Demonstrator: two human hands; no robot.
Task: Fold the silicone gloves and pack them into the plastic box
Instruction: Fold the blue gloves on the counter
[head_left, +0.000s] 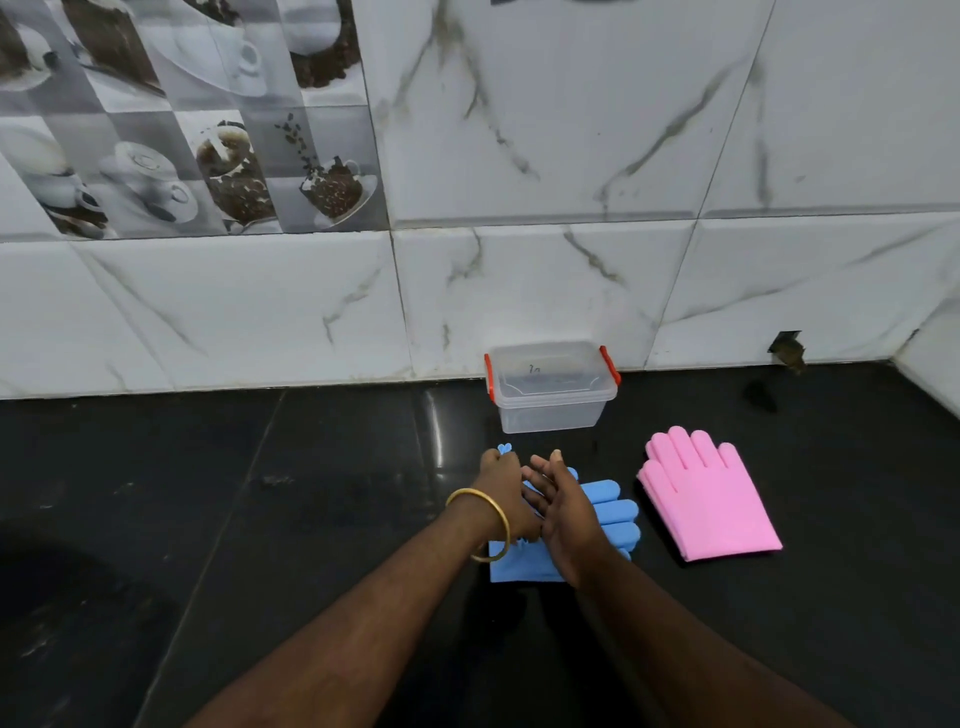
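Blue silicone gloves (610, 512) lie on the black counter, fingers pointing right, mostly under my hands. My left hand (506, 491), with a gold bangle on the wrist, pinches a blue edge of the gloves and lifts it at the far left. My right hand (563, 512) lies flat on the gloves with fingers spread. Pink silicone gloves (709, 499) are stacked flat to the right, fingers pointing away. The clear plastic box (550, 410) with red latches stands by the wall just beyond, its lid on.
The black counter (260, 519) meets a white marble-tiled wall (571, 260) at the back. A small dark hole (787, 351) sits in the wall base at right, with a dark smudge on the counter below it.
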